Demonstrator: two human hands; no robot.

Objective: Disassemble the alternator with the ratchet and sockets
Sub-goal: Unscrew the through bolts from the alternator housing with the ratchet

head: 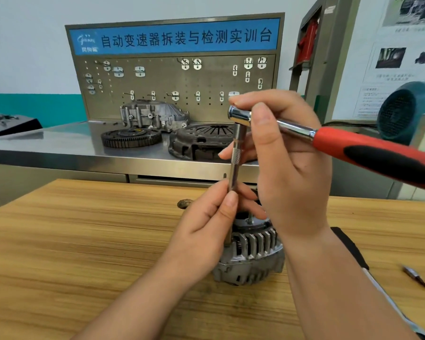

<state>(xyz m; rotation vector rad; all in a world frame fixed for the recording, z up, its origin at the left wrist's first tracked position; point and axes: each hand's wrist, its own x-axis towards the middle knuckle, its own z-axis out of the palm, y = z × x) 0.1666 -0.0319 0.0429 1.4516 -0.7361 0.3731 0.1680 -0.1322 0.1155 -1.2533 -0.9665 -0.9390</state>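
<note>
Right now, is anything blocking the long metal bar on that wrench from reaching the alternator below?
Nothing visible blocks it. The bar runs straight down from the wrench toward the alternator. The left hand pinches the bar and hides its lower end, so contact cannot be confirmed.

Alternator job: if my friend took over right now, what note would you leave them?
Left hand: pinches the extension low down, holding it upright.
Right hand: grips the ratchet at its head, handle pointing right.
Alternator: stands on the wooden table under both hands. The extension's lower end is hidden behind the left hand.
Done: ratchet and extension joined and lined up over the alternator.
Left: the housing looks to be in one piece, so probably all the loosening and splitting.
</note>
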